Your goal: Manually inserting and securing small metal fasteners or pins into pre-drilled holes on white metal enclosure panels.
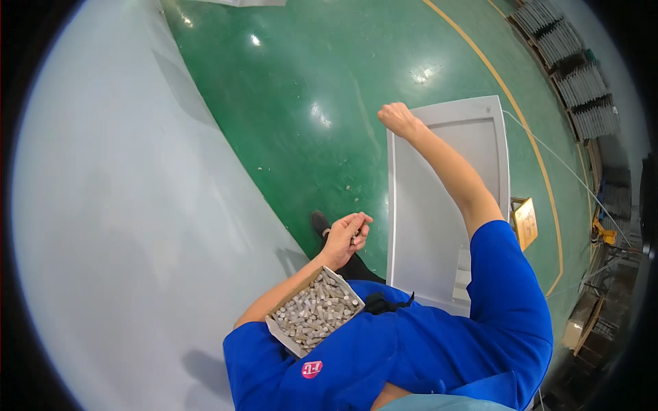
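A wedge of green floor (288, 137) parts the sheet's (123, 205) right edge from the panel's (428, 219) left edge. The right hand (401, 121), fingers bunched narrow, is at the panel's far left corner. The left hand (348, 240) curls, its hold unclear, beyond a box (282, 337) full of plugs (319, 312) against that forearm.

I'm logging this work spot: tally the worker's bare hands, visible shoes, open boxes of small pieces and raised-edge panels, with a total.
Hands: 2 (left hand, right hand)
Shoe: 1
Open box: 1
Raised-edge panel: 1
Total: 5, leaving out the pieces in the box, too many to count.
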Demonstrator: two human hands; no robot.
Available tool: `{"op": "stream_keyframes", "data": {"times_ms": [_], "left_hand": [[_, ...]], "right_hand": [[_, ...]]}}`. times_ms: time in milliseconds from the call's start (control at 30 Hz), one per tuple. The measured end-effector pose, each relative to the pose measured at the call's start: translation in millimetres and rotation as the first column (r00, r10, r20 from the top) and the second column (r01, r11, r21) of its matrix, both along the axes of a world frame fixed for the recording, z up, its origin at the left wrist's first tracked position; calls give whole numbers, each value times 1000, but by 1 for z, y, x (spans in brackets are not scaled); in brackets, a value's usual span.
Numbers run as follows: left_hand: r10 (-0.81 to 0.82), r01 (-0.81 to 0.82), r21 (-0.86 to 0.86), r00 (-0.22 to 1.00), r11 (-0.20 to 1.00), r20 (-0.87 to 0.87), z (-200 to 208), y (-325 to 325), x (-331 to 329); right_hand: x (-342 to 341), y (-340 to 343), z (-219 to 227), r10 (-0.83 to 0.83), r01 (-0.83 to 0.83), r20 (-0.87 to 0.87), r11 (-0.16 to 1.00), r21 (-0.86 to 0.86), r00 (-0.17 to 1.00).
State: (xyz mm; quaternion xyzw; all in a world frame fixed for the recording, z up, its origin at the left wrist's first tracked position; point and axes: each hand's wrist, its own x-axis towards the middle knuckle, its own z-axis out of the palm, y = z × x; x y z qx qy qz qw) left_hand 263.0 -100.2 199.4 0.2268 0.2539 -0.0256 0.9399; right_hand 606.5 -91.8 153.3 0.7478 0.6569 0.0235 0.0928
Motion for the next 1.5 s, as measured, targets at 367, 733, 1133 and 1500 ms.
{"op": "stream_keyframes", "data": {"times_ms": [367, 733, 1133, 1500], "left_hand": [[-190, 197, -75, 978, 978, 90, 8, -13, 5], [-541, 571, -118, 813, 812, 216, 64, -37, 33], [-717, 732, 35, 656, 681, 234, 120, 4, 42], [-400, 357, 266, 908, 896, 128, 152, 31, 58]], "right_hand": [[-136, -69, -9, 152, -150, 34, 987, -48, 988], [-324, -141, 1, -169, -13, -505, 942, -336, 847], [-349, -133, 90, -378, 379, -732, 909, -175, 567], [-250, -140, 211, 242, 862, -959, 507, -3, -146]]}}
